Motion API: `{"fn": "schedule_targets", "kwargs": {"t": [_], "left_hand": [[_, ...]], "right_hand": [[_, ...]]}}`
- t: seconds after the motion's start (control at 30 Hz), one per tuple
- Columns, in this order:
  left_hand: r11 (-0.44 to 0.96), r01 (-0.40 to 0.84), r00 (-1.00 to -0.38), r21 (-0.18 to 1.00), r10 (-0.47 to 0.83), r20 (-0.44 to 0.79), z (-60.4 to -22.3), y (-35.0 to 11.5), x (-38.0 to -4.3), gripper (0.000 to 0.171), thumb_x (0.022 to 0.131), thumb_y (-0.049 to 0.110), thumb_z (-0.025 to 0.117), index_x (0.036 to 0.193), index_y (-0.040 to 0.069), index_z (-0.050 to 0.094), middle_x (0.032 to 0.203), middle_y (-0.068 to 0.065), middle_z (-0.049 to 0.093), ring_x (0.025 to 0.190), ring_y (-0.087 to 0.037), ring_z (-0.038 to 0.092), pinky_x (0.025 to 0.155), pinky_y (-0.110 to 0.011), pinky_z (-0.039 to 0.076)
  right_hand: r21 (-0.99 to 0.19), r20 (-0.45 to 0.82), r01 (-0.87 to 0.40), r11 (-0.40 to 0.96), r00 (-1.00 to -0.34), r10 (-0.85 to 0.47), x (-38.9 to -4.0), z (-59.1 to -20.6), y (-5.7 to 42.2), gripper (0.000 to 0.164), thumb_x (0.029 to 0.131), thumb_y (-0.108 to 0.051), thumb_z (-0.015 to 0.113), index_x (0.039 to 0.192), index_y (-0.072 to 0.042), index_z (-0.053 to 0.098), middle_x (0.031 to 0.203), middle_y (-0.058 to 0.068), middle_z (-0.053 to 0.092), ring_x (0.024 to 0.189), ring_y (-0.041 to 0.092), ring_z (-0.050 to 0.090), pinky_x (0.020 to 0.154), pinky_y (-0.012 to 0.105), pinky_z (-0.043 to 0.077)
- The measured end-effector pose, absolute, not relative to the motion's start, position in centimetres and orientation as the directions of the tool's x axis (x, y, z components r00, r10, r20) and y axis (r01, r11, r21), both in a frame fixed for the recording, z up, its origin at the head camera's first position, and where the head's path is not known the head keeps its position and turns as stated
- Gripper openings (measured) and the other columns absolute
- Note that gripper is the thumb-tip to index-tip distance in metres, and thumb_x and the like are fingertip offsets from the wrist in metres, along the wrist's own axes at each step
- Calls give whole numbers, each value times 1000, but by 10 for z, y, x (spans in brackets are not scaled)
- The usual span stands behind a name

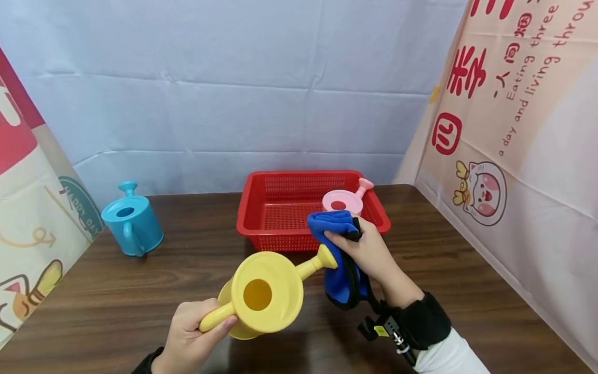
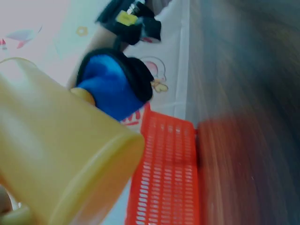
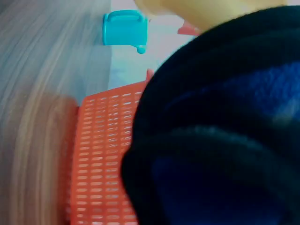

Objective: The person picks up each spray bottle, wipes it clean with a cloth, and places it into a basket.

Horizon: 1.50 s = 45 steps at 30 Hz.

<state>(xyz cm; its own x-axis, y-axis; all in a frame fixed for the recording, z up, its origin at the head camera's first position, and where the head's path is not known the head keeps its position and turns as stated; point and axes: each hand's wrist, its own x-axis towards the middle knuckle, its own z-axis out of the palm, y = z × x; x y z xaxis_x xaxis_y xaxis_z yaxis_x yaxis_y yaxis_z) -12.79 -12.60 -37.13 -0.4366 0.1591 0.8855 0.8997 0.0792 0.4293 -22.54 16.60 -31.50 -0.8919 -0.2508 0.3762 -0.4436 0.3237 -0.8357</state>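
My left hand (image 1: 193, 332) grips the handle of a yellow watering can (image 1: 285, 306), holding it up over the table with its round top opening facing the head camera. The can's spout points right, toward a blue cloth (image 1: 330, 223) with black edging. That cloth is bunched in my right hand (image 1: 369, 249), thumb on its near side, and its lower part hangs beside the spout's rose. In the left wrist view the yellow can's body (image 2: 56, 140) fills the left side, with the cloth (image 2: 110, 86) against its spout end. Dark folds of the cloth (image 3: 211, 173) cover much of the right wrist view.
Behind the hands stands a red plastic basket (image 1: 275, 240) with a pink watering can (image 1: 343, 197) in its right part. A blue watering can (image 1: 133, 223) stands at the table's left. Cloth hangings (image 1: 210, 104) enclose the back and sides of the wooden table (image 1: 196, 270).
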Motion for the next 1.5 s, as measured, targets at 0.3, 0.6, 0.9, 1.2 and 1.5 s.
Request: {"fn": "schedule_targets", "kwargs": {"t": [0.3,0.6,0.9,1.2,1.5], "left_hand": [[245,867,-469,435,102,877,-371,-119,-131,18,82,15,71,74,7,57,56,2,39,48,-3,38,42,-13,32],[192,877,-468,441,133,874,-373,-123,-132,21,83,13,71,71,8,55,54,3,37,46,-3,36,41,-12,30],[-92,674,-733,733,33,679,-363,-127,-127,25,91,-9,51,70,5,46,54,-3,32,42,-14,29,36,-26,24],[-783,28,-998,622,14,62,-343,-120,-151,35,95,40,49,75,14,37,59,3,22,46,-9,21,46,-20,20],[-971,-48,-999,233,41,-33,-348,-110,-159,37,93,41,51,74,12,37,56,4,28,44,-10,26,47,-18,26]], "right_hand": [[-666,622,-660,347,-749,-229,-217,-326,160,42,78,-6,75,117,-6,59,107,8,66,97,21,63,85,41,49],[-619,677,-712,331,-697,-236,-215,-324,158,42,77,-2,74,116,-4,59,107,8,66,97,20,63,85,37,49],[-863,445,-463,201,-886,-129,-222,-326,164,37,88,-12,65,120,0,52,111,15,60,92,25,60,83,42,49],[-725,641,-666,174,-746,-183,-209,-337,135,40,80,-3,72,117,-3,56,112,9,60,99,21,59,86,37,48],[-313,888,-910,273,-382,-256,-193,-342,92,59,63,8,80,115,-3,55,111,14,52,102,27,56,90,39,46]]}}
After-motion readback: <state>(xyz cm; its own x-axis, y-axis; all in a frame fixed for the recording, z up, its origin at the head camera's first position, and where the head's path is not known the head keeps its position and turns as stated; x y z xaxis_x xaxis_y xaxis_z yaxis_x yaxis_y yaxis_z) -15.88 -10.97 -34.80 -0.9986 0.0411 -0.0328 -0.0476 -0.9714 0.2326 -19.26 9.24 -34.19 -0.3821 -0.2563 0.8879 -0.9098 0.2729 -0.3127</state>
